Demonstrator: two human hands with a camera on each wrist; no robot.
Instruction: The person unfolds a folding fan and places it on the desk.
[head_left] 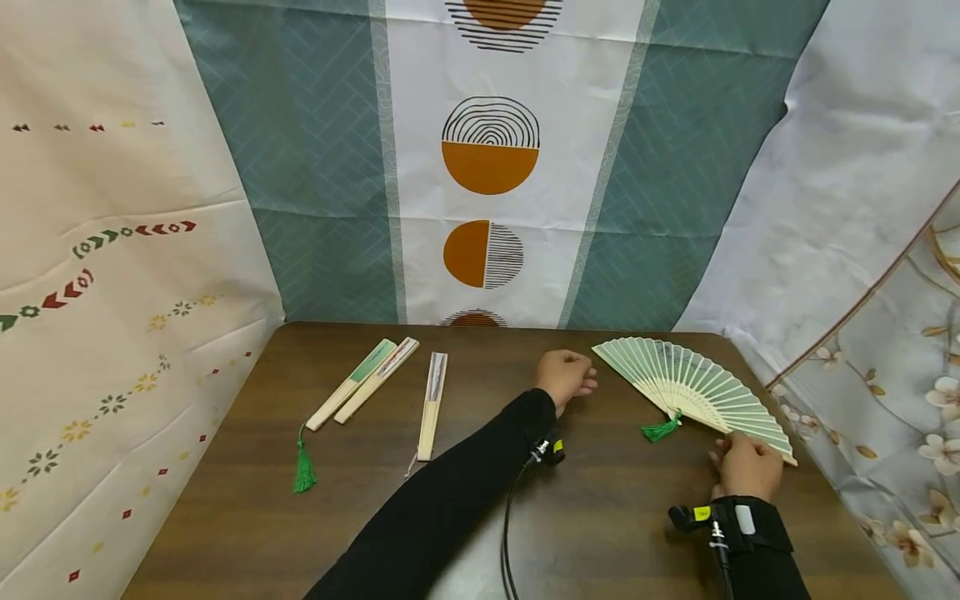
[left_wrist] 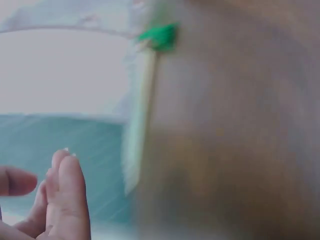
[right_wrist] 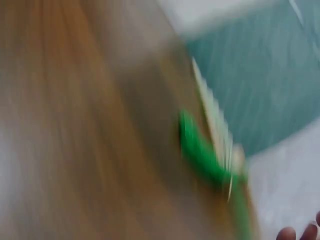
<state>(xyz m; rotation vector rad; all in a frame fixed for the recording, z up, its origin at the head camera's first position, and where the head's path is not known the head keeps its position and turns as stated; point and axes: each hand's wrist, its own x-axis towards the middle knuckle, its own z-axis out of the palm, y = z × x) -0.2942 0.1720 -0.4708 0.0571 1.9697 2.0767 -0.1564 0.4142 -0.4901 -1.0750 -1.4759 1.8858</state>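
A pale green folding fan (head_left: 693, 379) lies spread wide at the right of the table, its green tassel (head_left: 662, 427) beside the pivot. My left hand (head_left: 566, 375) is just left of the fan's far left tip, fingers loosely bent and nothing between them. In the left wrist view its thumb and fingers (left_wrist: 70, 195) are apart, with the fan blurred beyond. My right hand (head_left: 750, 465) is at the fan's near right end, overlapping its edge in the head view. The right wrist view catches only fingertips (right_wrist: 310, 232) at the corner, apart from the blurred fan.
On the left of the brown table (head_left: 247, 517) lie a folded fan with a green panel (head_left: 352, 383) and green tassel (head_left: 303, 471), another folded fan (head_left: 377, 379) alongside, and a third (head_left: 432, 407) nearer the middle. Patterned cloths (head_left: 322, 167) hang behind. A cable (head_left: 506, 533) trails from the left wrist.
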